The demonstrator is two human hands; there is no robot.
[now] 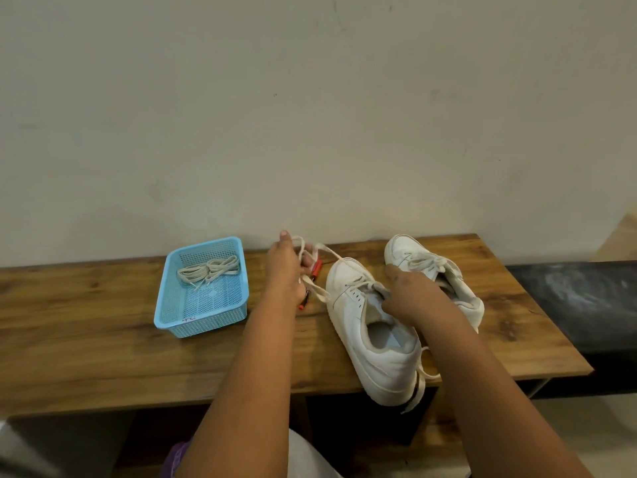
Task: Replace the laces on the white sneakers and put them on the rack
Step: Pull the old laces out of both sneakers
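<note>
Two white sneakers stand on the wooden bench. The near sneaker (358, 315) has its heel over the front edge, and its lace (324, 251) runs out to the left from the toe end. My left hand (284, 267) grips that loose lace, lifted just above the bench. My right hand (401, 294) holds the near sneaker at its tongue and eyelets, fingers curled into the opening. The far sneaker (434, 270) lies behind my right hand, still laced. A light blue basket (172, 315) at the left holds bundled cream laces (208, 270).
A red and black tool (315, 269) lies on the wooden bench (103, 339) under my left hand, partly hidden. A plain wall stands directly behind the bench. A dark ledge (579, 305) adjoins the bench on the right. Dark open compartments lie below the bench top.
</note>
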